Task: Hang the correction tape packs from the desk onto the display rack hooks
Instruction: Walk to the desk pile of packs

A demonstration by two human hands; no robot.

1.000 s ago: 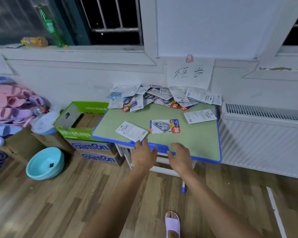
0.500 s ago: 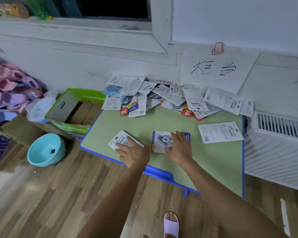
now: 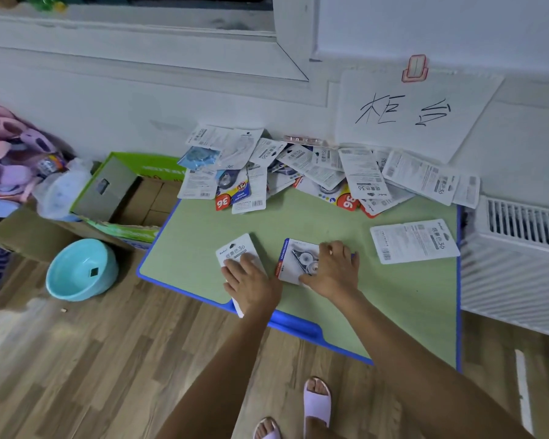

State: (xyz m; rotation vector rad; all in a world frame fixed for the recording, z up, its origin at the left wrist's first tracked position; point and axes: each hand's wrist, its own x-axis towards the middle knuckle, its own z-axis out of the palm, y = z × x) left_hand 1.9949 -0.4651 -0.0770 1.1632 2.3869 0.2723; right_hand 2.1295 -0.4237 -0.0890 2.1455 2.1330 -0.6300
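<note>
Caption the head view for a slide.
Left hand and right hand each press a tape pack on the green desk.

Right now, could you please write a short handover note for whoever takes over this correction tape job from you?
Left hand: flat on a back-up pack that overhangs the desk's near edge; no grip yet.
Right hand: on a face-up pack, fingers over its top edge, thumb at its near edge; not lifted.
Third single pack lies near the desk's right edge. The main pile sits along the wall.
Done: nothing hung, as far as this view shows; the display rack is out of view.
Left: lift both packs, hang them, then clear the rest.
</note>
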